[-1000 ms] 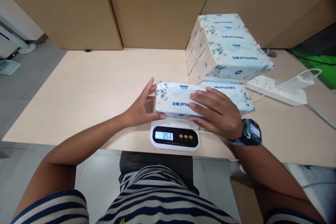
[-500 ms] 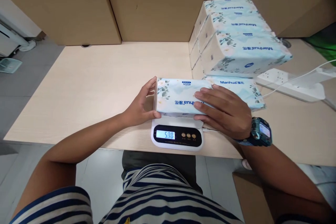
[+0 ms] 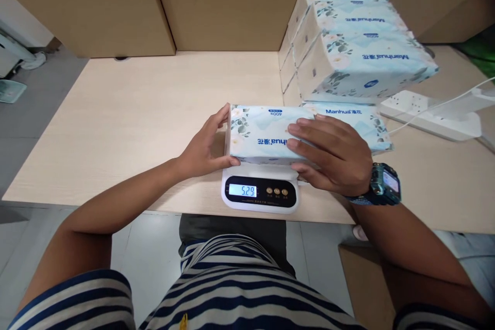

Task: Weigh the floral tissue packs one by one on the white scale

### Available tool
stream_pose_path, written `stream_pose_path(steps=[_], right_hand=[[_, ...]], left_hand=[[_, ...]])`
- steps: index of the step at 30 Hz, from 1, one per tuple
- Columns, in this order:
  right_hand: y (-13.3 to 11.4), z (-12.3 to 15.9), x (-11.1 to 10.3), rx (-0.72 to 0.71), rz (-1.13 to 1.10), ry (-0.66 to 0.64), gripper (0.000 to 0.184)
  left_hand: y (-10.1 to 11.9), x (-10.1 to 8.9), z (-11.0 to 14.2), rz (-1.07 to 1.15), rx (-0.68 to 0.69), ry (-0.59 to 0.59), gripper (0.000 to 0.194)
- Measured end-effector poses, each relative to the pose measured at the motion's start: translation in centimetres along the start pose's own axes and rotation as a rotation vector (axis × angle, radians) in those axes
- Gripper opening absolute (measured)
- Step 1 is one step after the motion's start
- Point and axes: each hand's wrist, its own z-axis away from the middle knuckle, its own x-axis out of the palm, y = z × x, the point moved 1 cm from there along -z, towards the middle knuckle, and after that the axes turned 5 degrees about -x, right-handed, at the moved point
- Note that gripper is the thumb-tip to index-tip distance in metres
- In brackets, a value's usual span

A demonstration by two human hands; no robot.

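Note:
A pale blue, floral tissue pack (image 3: pixel 263 131) lies over the platform of a white digital scale (image 3: pixel 286 171), whose lit display appears to read 5.29. At the pack's left end, my left hand (image 3: pixel 204 147) grips it, thumb at the near edge and fingers round the far side. My right hand (image 3: pixel 332 154) is wrapped over its right part, fingers across the top and thumb at the near side; it hides that end. Just beyond, a second tissue pack (image 3: pixel 371 125) lies on the table, partly covered by my right hand.
A stack of similar tissue packs (image 3: pixel 371 56) stands at the back right of the wooden table (image 3: pixel 162 108). To its right are a white power strip (image 3: pixel 429 113) and a white cable. Brown panels (image 3: pixel 232 5) close off the table's back edge.
The scale's display has changed, now appearing to read 5.29. The whole view has shifted slightly upward in the picture; both hands keep hold of the pack in the same way.

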Motion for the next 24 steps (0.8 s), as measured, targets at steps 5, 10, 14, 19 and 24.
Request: stream_pose_path(steps=[5, 10, 14, 19, 24], right_hand=[[-0.3, -0.1, 0.3, -0.034, 0.083, 0.103, 0.072], [-0.9, -0.9, 0.6, -0.122, 0.158, 0.373, 0.069], [-0.8, -1.3, 0.6, -0.003, 0.174, 0.363, 0.072], [-0.4, -1.2, 0.1, 0.192, 0.191, 0.158, 0.105], [-0.2, -0.9, 0.2, 0.280, 0.161, 0.015, 0.108]], left_hand=[[0.1, 0.4, -0.3, -0.021, 0.040, 0.020, 0.147], [0.0, 0.6, -0.5, -0.009, 0.036, 0.035, 0.152], [-0.5, 0.7, -0.5, -0.004, 0.021, 0.026, 0.153], [-1.1, 0.5, -0.5, 0.002, 0.045, 0.006, 0.152], [-1.0, 0.4, -0.6, 0.001, 0.069, 0.063, 0.160]])
